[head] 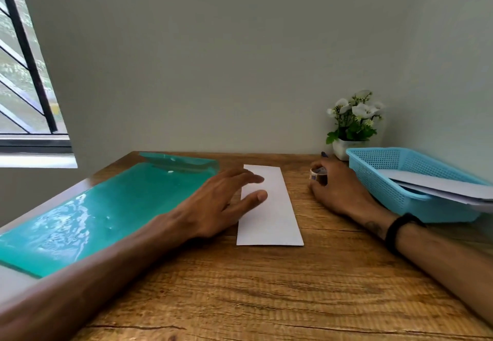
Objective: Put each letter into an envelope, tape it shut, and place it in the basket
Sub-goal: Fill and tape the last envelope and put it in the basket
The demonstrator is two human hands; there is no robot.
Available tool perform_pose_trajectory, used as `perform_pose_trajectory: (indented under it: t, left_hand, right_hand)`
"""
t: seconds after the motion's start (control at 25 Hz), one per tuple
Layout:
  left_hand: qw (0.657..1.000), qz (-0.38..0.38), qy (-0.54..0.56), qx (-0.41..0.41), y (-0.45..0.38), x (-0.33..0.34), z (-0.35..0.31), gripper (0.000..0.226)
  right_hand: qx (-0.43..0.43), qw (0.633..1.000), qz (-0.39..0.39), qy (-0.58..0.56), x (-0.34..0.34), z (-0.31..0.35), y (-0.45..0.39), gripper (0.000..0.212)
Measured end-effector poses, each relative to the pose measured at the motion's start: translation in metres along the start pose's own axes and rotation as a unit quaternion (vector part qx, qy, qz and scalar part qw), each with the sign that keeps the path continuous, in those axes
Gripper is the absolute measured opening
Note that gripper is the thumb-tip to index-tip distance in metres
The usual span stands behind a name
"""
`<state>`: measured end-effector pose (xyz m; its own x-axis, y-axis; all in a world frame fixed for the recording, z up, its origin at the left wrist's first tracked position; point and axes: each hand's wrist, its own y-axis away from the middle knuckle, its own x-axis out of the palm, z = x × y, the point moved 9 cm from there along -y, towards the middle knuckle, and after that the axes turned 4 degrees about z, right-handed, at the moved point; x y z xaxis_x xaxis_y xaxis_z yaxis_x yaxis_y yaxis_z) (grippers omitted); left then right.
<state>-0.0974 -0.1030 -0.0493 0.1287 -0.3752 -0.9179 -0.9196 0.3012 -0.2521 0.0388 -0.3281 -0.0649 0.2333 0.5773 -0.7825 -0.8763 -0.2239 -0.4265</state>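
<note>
Left hand (218, 202): fingers straight, resting on long white paper envelope (269, 207).
Right hand (338, 188): right of envelope, gripping small tape roll (318, 174).
Blue plastic basket (384, 180): further right, holding envelopes.

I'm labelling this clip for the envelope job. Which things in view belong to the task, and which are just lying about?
Belong to the job:
white envelope, under the left hand
tape roll, gripped by the right hand
blue basket, with envelopes in it

Just lying about:
potted white flowers
teal plastic folder
</note>
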Motion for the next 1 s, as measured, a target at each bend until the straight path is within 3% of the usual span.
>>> perform_pose_trajectory:
  t: [0.12, 0.2, 0.36, 0.44, 0.64, 1.0]
  left_hand:
    - [0.996, -0.083, -0.004, 0.018, -0.001, -0.017, -0.003, 0.054]
    - [0.993, -0.118, -0.001, 0.032, -0.006, -0.025, -0.008, 0.055]
    - [0.991, -0.115, 0.043, 0.049, -0.017, -0.014, -0.022, 0.070]
    - [0.989, -0.112, 0.055, 0.080, -0.015, -0.009, -0.030, 0.066]
    - [0.972, -0.184, 0.081, 0.124, -0.005, -0.026, -0.037, 0.032]
    - [0.968, -0.215, 0.074, 0.105, 0.002, -0.037, -0.027, 0.029]
  right_hand:
    - [-0.028, 0.999, -0.022, -0.025, -0.012, 0.013, 0.007, 0.029]
    - [-0.065, 0.996, -0.037, -0.050, -0.021, 0.033, 0.016, 0.038]
    - [-0.136, 0.976, -0.026, -0.170, -0.032, 0.079, 0.049, 0.058]
    - [-0.164, 0.960, -0.027, -0.224, -0.036, 0.097, 0.064, 0.058]
    - [-0.175, 0.951, -0.042, -0.250, -0.039, 0.111, 0.078, 0.047]
    - [-0.136, 0.950, -0.045, -0.277, -0.033, 0.094, 0.072, 0.018]
